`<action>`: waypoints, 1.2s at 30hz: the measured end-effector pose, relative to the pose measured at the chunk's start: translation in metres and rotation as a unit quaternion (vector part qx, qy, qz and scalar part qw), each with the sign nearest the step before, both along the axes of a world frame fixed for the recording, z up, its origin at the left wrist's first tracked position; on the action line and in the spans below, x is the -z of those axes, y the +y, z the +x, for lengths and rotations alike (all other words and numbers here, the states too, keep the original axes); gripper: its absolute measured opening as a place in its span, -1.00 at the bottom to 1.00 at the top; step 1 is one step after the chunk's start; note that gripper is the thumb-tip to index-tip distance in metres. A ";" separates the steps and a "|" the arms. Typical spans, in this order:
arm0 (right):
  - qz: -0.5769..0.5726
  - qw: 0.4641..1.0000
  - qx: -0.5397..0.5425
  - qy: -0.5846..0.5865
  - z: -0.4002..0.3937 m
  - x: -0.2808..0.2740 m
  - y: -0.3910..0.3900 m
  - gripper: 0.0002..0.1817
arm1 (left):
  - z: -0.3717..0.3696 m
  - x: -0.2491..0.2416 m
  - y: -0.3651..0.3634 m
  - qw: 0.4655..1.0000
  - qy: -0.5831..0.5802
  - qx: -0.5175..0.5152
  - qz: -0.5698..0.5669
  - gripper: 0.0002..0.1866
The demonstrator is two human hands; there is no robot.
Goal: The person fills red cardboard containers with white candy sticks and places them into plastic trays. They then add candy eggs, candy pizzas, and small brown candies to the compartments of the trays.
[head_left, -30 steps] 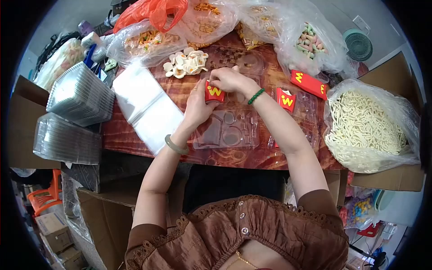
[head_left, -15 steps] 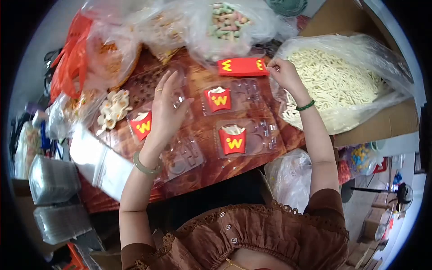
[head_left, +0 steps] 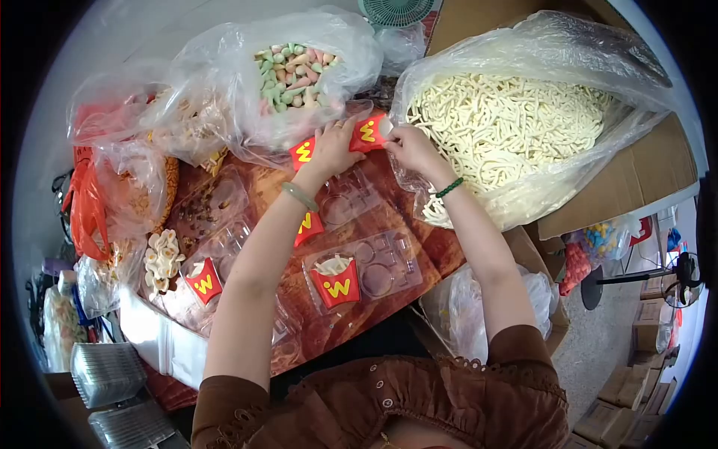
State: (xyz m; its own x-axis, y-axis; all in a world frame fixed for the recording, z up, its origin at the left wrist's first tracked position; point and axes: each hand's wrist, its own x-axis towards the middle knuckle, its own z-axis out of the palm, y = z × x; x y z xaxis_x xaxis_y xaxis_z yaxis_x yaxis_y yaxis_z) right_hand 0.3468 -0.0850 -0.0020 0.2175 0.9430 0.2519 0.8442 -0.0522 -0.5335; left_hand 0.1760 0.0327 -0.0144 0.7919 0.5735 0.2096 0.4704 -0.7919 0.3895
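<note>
At the back of the table my left hand (head_left: 335,147) lies over a stack of flat red cartons (head_left: 302,153), fingers bent round it. My right hand (head_left: 413,148) pinches the edge of a red carton (head_left: 369,132) with a yellow mark; the left fingertips touch its other side. Below, a red carton with white sticks (head_left: 336,283) lies in a clear plastic tray (head_left: 389,262). Another carton (head_left: 308,228) is partly hidden by my left forearm. A third filled carton (head_left: 204,281) lies further left.
A big bag of pale sticks (head_left: 516,135) sits in a cardboard box (head_left: 636,179) at the right. Behind are a bag of pastel cone-shaped pieces (head_left: 295,78) and a green fan (head_left: 396,9). White mushroom-like pieces (head_left: 162,260) and stacked clear trays (head_left: 108,373) are at the left.
My left hand has moved back and right onto the red cartons. My right hand now holds one carton apart from the stack. The view has shifted to the right.
</note>
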 end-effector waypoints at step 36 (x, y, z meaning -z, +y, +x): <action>-0.275 0.938 -0.007 -0.209 0.049 -0.028 -0.086 -0.47 | -0.027 -0.041 -0.093 0.638 -0.349 0.004 -0.686 -0.60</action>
State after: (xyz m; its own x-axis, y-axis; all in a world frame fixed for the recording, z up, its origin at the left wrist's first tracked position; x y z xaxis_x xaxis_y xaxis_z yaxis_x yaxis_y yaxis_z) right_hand 0.3961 -0.1707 0.0261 0.1945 0.9575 -0.2127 0.9764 -0.2098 -0.0513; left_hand 0.1488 -0.0607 0.0267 0.7844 0.5928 -0.1822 -0.1998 0.5196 0.8307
